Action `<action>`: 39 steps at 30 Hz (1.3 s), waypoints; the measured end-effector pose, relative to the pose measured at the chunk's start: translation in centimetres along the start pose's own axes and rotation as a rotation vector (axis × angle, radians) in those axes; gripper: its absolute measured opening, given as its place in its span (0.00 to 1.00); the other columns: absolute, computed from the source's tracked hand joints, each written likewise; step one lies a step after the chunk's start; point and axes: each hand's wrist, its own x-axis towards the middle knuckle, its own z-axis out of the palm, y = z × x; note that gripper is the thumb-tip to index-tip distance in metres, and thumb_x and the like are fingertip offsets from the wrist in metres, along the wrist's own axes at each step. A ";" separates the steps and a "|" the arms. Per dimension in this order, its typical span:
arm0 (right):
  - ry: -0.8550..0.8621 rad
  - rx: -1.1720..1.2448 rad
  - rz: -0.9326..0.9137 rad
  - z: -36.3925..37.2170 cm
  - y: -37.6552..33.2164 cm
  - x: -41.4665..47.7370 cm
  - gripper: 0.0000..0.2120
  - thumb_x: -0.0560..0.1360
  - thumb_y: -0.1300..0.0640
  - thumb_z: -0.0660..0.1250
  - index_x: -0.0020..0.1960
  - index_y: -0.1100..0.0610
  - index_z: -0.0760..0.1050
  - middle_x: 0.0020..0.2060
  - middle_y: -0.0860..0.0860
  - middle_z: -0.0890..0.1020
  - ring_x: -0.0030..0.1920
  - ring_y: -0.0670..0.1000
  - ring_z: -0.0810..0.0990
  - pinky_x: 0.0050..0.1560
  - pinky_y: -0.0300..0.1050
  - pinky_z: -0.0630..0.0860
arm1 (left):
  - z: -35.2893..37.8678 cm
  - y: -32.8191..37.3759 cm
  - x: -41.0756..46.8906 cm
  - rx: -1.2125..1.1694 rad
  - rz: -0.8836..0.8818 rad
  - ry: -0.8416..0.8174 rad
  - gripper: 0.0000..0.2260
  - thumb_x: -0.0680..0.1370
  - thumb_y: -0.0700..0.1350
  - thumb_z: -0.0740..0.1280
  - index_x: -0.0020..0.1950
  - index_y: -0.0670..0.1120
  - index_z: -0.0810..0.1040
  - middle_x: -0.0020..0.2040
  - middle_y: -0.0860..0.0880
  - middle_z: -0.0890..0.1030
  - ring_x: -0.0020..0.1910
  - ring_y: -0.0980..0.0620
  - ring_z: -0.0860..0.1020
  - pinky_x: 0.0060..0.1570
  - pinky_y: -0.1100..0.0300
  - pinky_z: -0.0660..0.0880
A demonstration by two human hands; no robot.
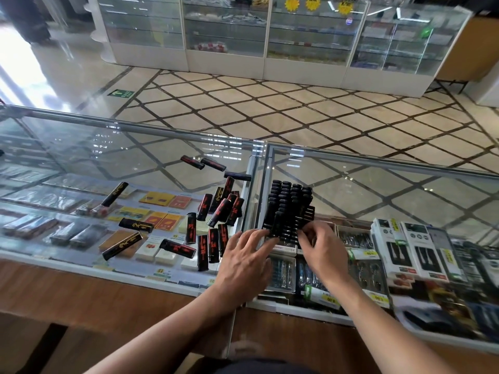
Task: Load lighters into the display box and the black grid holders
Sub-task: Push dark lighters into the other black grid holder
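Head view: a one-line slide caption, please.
Left hand and right hand touch the black grid holder on a glass counter; loose lighters nearby.

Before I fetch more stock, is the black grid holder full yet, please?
Not full: the black grid holder has lighters standing in its far rows, but empty slots at its near right.

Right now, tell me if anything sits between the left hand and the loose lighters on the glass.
Nothing visible. The left hand touches the grid holder; the nearest loose lighters lie flat on the glass just left of it.
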 end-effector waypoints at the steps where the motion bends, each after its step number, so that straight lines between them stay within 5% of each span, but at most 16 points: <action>1: 0.001 -0.012 -0.026 0.1 -0.1 -0.4 0.05 0.79 0.51 0.71 0.48 0.52 0.79 0.43 0.44 0.80 0.36 0.43 0.78 0.37 0.42 0.77 | -0.1 0.0 -0.2 0.017 -0.005 0.016 0.24 0.79 0.53 0.60 0.76 0.56 0.67 0.75 0.51 0.69 0.77 0.51 0.65 0.75 0.42 0.63; 4: 0.000 0.011 -0.033 0.2 -0.1 -0.6 0.04 0.80 0.53 0.69 0.49 0.53 0.80 0.44 0.43 0.79 0.39 0.44 0.79 0.43 0.52 0.80 | -0.5 -0.6 -1.0 0.076 -0.168 0.091 0.28 0.78 0.55 0.61 0.78 0.52 0.65 0.77 0.49 0.68 0.81 0.47 0.58 0.79 0.40 0.55; 8: 0.008 0.019 -0.014 0.3 0.0 -0.4 0.04 0.79 0.53 0.69 0.49 0.52 0.80 0.44 0.44 0.81 0.39 0.44 0.79 0.45 0.53 0.81 | -0.8 -2.5 -2.4 0.090 -0.413 -0.042 0.37 0.80 0.62 0.50 0.84 0.46 0.45 0.84 0.45 0.45 0.82 0.47 0.37 0.81 0.47 0.39; 13: 0.007 0.018 -0.007 0.3 -0.1 -0.5 0.04 0.79 0.53 0.69 0.48 0.53 0.81 0.44 0.45 0.81 0.39 0.45 0.79 0.45 0.53 0.81 | -0.7 -3.0 -2.6 0.145 -0.309 -0.163 0.37 0.79 0.66 0.35 0.83 0.46 0.37 0.82 0.46 0.35 0.81 0.48 0.33 0.81 0.49 0.37; 21: 0.004 0.025 -0.016 0.1 -0.3 -0.6 0.04 0.79 0.54 0.69 0.48 0.53 0.80 0.44 0.45 0.81 0.39 0.46 0.79 0.45 0.53 0.81 | -1.8 -6.0 -2.3 0.040 0.261 -0.078 0.23 0.84 0.52 0.55 0.80 0.50 0.65 0.80 0.52 0.65 0.82 0.52 0.56 0.80 0.49 0.57; 24: 0.006 0.030 -0.019 0.1 -0.3 -0.6 0.04 0.79 0.54 0.69 0.48 0.53 0.80 0.44 0.45 0.81 0.40 0.46 0.79 0.45 0.53 0.81 | -3.2 -6.1 -1.9 0.114 0.080 -0.062 0.28 0.81 0.61 0.56 0.79 0.51 0.62 0.78 0.50 0.67 0.79 0.49 0.63 0.76 0.45 0.65; 29: 0.007 0.030 -0.014 0.1 -0.4 -0.7 0.04 0.79 0.52 0.69 0.49 0.53 0.80 0.44 0.43 0.79 0.40 0.45 0.79 0.46 0.53 0.81 | -5.4 -4.8 -0.7 0.278 -0.297 -0.143 0.39 0.73 0.77 0.54 0.70 0.47 0.66 0.62 0.47 0.73 0.59 0.48 0.72 0.56 0.52 0.76; 39: 0.010 0.027 -0.012 -0.1 -0.7 -0.7 0.03 0.79 0.55 0.70 0.49 0.54 0.80 0.44 0.45 0.80 0.39 0.44 0.77 0.46 0.51 0.80 | -5.6 -2.8 1.2 0.155 -0.363 -0.300 0.30 0.74 0.55 0.64 0.72 0.43 0.60 0.60 0.44 0.72 0.57 0.45 0.74 0.51 0.51 0.79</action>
